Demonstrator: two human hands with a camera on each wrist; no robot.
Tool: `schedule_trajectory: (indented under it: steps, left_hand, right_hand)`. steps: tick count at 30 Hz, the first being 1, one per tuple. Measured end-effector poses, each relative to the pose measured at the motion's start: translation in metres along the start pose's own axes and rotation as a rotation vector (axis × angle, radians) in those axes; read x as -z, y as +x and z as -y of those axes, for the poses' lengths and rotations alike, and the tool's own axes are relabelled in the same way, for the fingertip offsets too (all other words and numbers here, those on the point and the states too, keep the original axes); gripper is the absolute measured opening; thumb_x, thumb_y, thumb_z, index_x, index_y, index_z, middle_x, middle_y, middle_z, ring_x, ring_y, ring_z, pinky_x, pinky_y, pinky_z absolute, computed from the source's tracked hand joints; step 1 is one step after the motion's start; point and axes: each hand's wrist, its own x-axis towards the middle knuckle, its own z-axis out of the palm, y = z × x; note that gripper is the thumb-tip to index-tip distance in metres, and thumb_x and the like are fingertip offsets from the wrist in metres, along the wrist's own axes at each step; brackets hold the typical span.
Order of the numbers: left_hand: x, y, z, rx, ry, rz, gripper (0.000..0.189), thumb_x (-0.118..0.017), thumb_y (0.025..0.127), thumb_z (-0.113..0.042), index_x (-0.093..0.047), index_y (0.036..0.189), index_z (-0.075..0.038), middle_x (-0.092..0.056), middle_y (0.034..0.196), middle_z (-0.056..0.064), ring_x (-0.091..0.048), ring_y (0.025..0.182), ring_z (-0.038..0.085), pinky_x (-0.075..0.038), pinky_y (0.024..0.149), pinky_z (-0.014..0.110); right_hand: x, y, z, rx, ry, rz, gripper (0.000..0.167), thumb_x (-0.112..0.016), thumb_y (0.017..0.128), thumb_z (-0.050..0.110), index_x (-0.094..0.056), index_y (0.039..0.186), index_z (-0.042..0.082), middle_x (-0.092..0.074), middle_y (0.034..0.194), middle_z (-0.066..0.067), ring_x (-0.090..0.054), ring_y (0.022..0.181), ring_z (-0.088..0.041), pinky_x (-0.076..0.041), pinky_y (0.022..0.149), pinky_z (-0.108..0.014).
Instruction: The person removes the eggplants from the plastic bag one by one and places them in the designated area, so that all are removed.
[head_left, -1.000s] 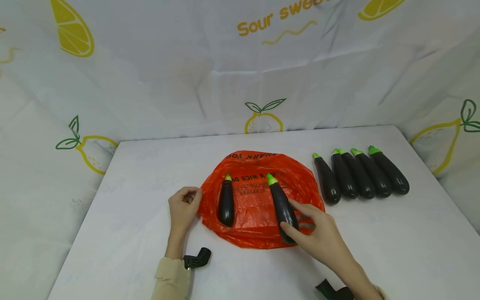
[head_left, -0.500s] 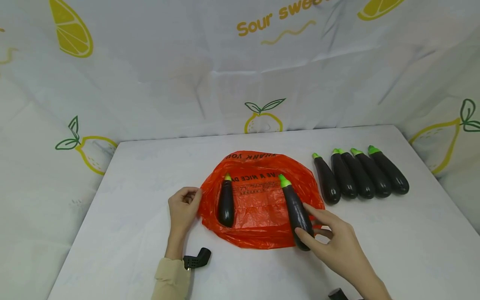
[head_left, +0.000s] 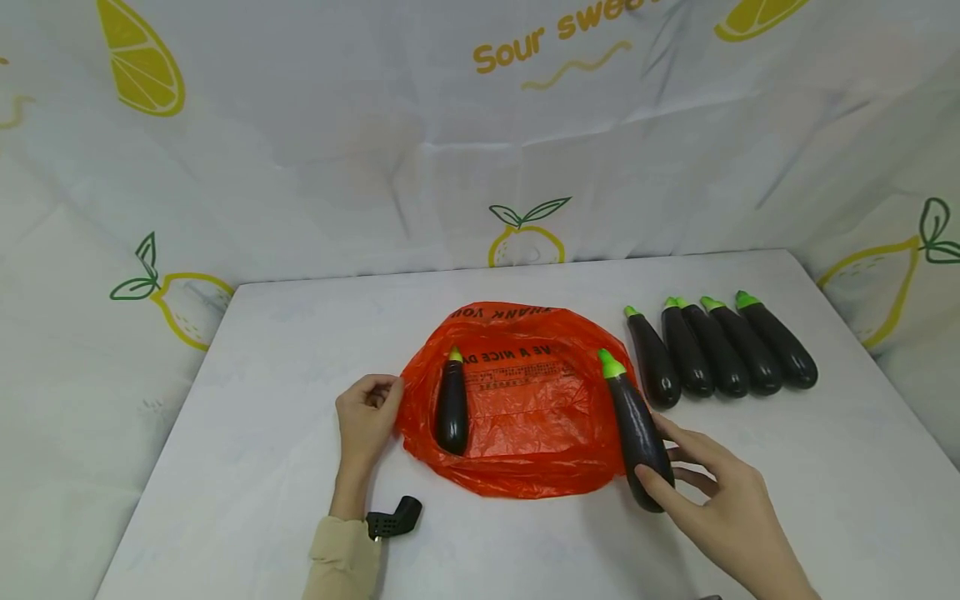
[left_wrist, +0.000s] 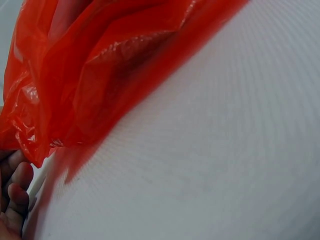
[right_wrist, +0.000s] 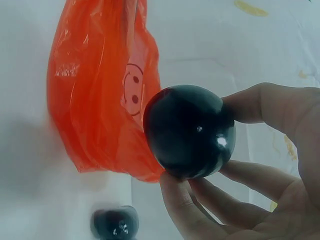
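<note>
My right hand [head_left: 716, 492] grips a dark eggplant with a green stem [head_left: 637, 429] between thumb and fingers, at the right rim of the red plastic bag [head_left: 517, 479]. In the right wrist view the rounded end of this eggplant [right_wrist: 190, 132] faces the camera, with fingertips on either side. The bag lies with its mouth spread wide, and another eggplant [head_left: 452, 408] is inside at its left. My left hand [head_left: 369, 417] pinches the bag's left edge with curled fingers. Up close in the left wrist view, the bag [left_wrist: 100, 75] hangs over the fingertips [left_wrist: 22, 175].
Several eggplants [head_left: 720, 350] lie side by side on the white table [head_left: 285, 400], right of the bag. A white cloth [head_left: 330, 167] printed with lemons hangs behind the table. A black wrist device [head_left: 395, 517] sits by the left sleeve [head_left: 342, 558].
My right hand has carried the eggplant rightward and slightly toward me, from over the bag's inside to its right rim. The left hand keeps its place on the bag's edge.
</note>
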Motion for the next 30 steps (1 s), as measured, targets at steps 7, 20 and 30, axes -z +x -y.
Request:
schedule_trajectory:
  steps: [7, 20, 30]
  left_hand:
    - [0.0, 0.0, 0.0, 0.0, 0.011, -0.001, 0.005, -0.074, 0.09, -0.005, -0.075, 0.086, -0.001, -0.066, 0.072, 0.013, -0.052, 0.062, 0.005, -0.045, 0.058, 0.012]
    - [0.0, 0.001, 0.0, 0.006, 0.007, 0.01, 0.006, -0.073, 0.091, -0.006, -0.076, 0.087, -0.002, -0.066, 0.072, 0.013, -0.052, 0.062, 0.007, -0.045, 0.058, 0.013]
    - [0.0, 0.001, 0.002, -0.024, 0.0, 0.005, 0.006, -0.073, 0.09, -0.005, -0.076, 0.086, -0.001, -0.065, 0.071, 0.013, -0.051, 0.061, 0.006, -0.044, 0.058, 0.012]
  right_hand:
    - [0.005, -0.003, -0.011, 0.011, -0.023, -0.076, 0.067, -0.085, 0.084, 0.024, -0.058, 0.145, 0.012, -0.066, 0.132, -0.024, -0.066, 0.103, -0.028, -0.063, 0.075, -0.044]
    - [0.013, -0.007, -0.035, 0.0, -0.035, -0.122, 0.067, -0.086, 0.084, 0.024, -0.059, 0.144, 0.014, -0.066, 0.133, -0.022, -0.054, 0.094, 0.012, -0.05, 0.069, -0.004]
    - [0.019, -0.011, -0.056, -0.102, -0.089, -0.079, 0.069, -0.083, 0.086, 0.025, -0.055, 0.146, 0.006, -0.059, 0.139, -0.03, -0.064, 0.103, -0.042, -0.062, 0.069, -0.032]
